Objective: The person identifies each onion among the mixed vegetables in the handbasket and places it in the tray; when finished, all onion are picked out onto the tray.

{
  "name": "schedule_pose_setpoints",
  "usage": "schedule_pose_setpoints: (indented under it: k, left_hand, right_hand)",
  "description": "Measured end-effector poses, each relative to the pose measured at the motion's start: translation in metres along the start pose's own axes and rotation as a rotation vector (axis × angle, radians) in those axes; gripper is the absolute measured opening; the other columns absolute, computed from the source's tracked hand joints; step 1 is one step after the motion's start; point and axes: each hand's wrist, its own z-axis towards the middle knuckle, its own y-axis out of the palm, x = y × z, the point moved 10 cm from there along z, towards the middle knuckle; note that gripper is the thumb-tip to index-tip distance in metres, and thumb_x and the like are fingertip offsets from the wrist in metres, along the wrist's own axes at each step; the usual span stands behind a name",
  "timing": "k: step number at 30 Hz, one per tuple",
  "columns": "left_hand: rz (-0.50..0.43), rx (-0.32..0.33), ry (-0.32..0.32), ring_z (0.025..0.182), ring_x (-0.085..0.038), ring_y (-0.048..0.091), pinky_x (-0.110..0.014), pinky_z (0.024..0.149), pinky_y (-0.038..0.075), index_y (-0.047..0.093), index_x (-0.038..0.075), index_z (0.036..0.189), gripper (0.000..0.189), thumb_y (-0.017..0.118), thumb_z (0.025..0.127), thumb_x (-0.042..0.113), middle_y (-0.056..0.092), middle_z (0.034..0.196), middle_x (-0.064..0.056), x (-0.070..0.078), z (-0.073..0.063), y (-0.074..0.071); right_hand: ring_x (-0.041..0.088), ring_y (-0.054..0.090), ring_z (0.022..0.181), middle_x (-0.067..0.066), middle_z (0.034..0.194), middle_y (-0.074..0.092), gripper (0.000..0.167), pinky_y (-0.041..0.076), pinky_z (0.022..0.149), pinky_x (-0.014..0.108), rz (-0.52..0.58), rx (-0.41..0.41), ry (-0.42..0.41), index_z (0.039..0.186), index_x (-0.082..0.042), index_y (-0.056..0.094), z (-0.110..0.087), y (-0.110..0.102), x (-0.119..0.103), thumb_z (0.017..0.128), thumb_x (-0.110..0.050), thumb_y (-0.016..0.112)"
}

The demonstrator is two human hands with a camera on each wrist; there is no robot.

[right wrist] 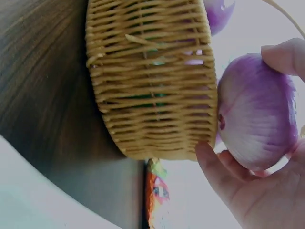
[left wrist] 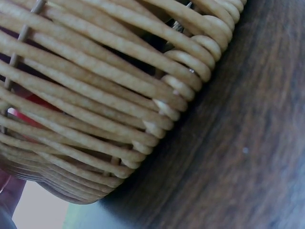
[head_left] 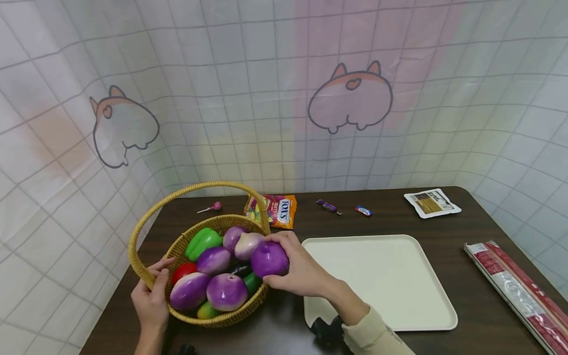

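A wicker basket (head_left: 230, 320) with a tall hoop handle stands on the dark table, filled with vegetables. My left hand (head_left: 152, 296) grips its left rim near the handle's foot. In my right hand (head_left: 301, 266) a purple onion (head_left: 268, 259) is held between thumb and fingers at the basket's right rim. The right wrist view shows this onion (right wrist: 257, 112) beside the wicker edge. Inside lie several more purple onions (head_left: 227, 292), a green pepper (head_left: 203, 243), a partly hidden red vegetable (head_left: 184, 270) and some green pieces. In the left wrist view, the woven wall (left wrist: 95, 81) hides most contents.
Right of the basket lies a cream tray (head_left: 377, 276). Behind are a lollipop (head_left: 216, 206), a Fox's candy bag (head_left: 283, 209), two small wrapped sweets (head_left: 328, 206) and a white packet (head_left: 432, 202). A long red-and-silver package (head_left: 510, 291) lies along the right edge.
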Motion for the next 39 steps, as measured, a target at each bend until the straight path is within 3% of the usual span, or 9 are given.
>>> schedule_pose_setpoints:
  k: [10, 14, 23, 31, 39]
  left_hand:
    - [-0.01, 0.007, -0.004, 0.106, -0.018, 0.064, -0.019, 0.093, 0.045, 0.051, -0.017, 0.078, 0.018, 0.057, 0.092, -0.007, 0.072, 0.099, -0.018, -0.003, 0.0, -0.003]
    - [-0.012, 0.016, -0.02, 0.105, -0.019, 0.065, -0.02, 0.092, 0.045, 0.051, -0.017, 0.079, 0.018, 0.057, 0.092, -0.007, 0.072, 0.099, -0.019, -0.003, 0.0, -0.005]
    - [0.013, -0.002, 0.017, 0.106, -0.017, 0.065, -0.018, 0.092, 0.045, 0.052, -0.018, 0.08, 0.019, 0.057, 0.093, -0.006, 0.073, 0.098, -0.013, 0.001, 0.0, -0.003]
    - [0.009, -0.012, 0.027, 0.106, -0.017, 0.065, -0.019, 0.093, 0.045, 0.051, -0.019, 0.08, 0.019, 0.056, 0.093, -0.006, 0.073, 0.098, -0.015, 0.003, 0.0, 0.0]
    - [0.019, -0.007, 0.018, 0.106, -0.017, 0.065, -0.019, 0.091, 0.045, 0.051, -0.018, 0.079, 0.019, 0.056, 0.093, -0.005, 0.073, 0.098, -0.016, 0.003, 0.001, 0.0]
  right_hand:
    - [0.016, 0.055, 0.113, -0.004, 0.13, 0.046, 0.069, 0.052, 0.089, 0.034, 0.055, -0.016, 0.002, 0.136, -0.027, 0.045, 0.0, -0.019, 0.006, 0.077, -0.033, 0.081]
    - [0.017, 0.055, 0.114, -0.004, 0.132, 0.047, 0.072, 0.051, 0.091, 0.036, 0.061, 0.013, -0.012, 0.138, -0.022, 0.046, 0.001, -0.032, 0.009, 0.077, -0.029, 0.083]
    - [0.026, 0.055, 0.117, 0.003, 0.139, 0.047, 0.073, 0.051, 0.093, 0.043, 0.012, 0.093, 0.018, 0.14, -0.021, 0.045, -0.005, -0.068, 0.025, 0.077, -0.022, 0.083]
    - [0.034, 0.053, 0.12, 0.009, 0.141, 0.044, 0.077, 0.051, 0.094, 0.048, 0.003, 0.119, 0.094, 0.141, -0.015, 0.043, -0.009, -0.087, 0.054, 0.075, -0.013, 0.082]
    - [0.036, 0.054, 0.119, 0.009, 0.14, 0.046, 0.08, 0.05, 0.093, 0.052, -0.09, 0.166, 0.161, 0.139, -0.019, 0.045, -0.014, -0.101, 0.076, 0.071, -0.024, 0.087]
